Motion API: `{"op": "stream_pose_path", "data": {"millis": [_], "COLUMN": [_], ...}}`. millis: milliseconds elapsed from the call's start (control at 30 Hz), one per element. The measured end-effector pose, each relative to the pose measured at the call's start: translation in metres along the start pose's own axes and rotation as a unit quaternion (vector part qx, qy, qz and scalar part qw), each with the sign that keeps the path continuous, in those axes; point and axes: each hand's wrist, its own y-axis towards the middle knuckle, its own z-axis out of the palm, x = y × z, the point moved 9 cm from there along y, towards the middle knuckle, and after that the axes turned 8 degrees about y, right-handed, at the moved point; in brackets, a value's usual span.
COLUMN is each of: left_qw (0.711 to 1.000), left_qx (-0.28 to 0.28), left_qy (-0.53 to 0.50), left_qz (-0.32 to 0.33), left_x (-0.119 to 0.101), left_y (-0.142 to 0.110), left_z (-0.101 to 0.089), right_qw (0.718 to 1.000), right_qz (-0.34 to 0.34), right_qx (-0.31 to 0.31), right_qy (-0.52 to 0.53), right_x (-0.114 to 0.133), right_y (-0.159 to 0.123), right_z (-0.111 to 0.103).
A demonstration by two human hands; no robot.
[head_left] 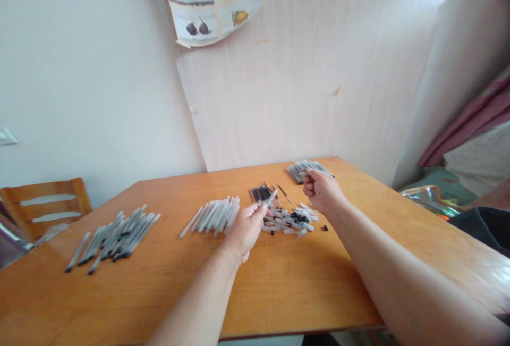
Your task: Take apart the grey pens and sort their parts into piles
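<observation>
Orange wooden table point(279, 293), pale walls point(79, 69), fruit poster point(213, 0), wooden chair point(48, 202) at left

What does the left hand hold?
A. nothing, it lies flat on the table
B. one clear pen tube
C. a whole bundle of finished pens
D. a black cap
B: the left hand pinches one clear pen tube, lifted above the pile of small parts on the table.
</observation>
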Motion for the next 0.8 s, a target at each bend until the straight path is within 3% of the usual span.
{"op": "stream_pose_path", "data": {"millis": [100, 200, 233, 367, 467, 567, 667, 733, 800], "left_qw": [0.997, 0.989, 0.986, 0.973, 0.965, 0.961, 0.962, 0.964, 0.967], "left_qx": [0.009, 0.008, 0.008, 0.011, 0.007, -0.013, -0.038, -0.051, -0.057], "left_qy": [-0.075, -0.141, -0.159, -0.216, -0.249, -0.263, -0.254, -0.246, -0.241], "left_qz": [-0.035, -0.047, -0.054, -0.081, -0.088, -0.087, -0.087, -0.082, -0.062], "left_x": [0.011, 0.016, 0.017, 0.021, 0.022, 0.022, 0.023, 0.023, 0.02], "left_y": [0.003, 0.007, 0.008, 0.01, 0.01, 0.012, 0.013, 0.014, 0.015], "left_z": [-0.01, -0.017, -0.018, -0.019, -0.019, -0.022, -0.026, -0.029, -0.03], "right_qw": [0.982, 0.932, 0.905, 0.754, 0.705, 0.69, 0.692, 0.714, 0.756], "right_qz": [-0.034, -0.047, -0.054, -0.074, -0.076, -0.079, -0.088, -0.107, -0.115], "right_qx": [-0.019, 0.03, 0.055, 0.118, 0.149, 0.184, 0.195, 0.184, 0.188], "right_qy": [-0.186, -0.359, -0.418, -0.642, -0.689, -0.696, -0.69, -0.667, -0.616], "right_x": [0.006, -0.001, -0.004, -0.018, -0.024, -0.027, -0.026, -0.021, -0.019], "right_y": [0.005, 0.0, -0.002, -0.014, -0.02, -0.026, -0.029, -0.031, -0.038], "right_z": [-0.012, -0.002, 0.004, 0.021, 0.028, 0.035, 0.04, 0.046, 0.054]}}
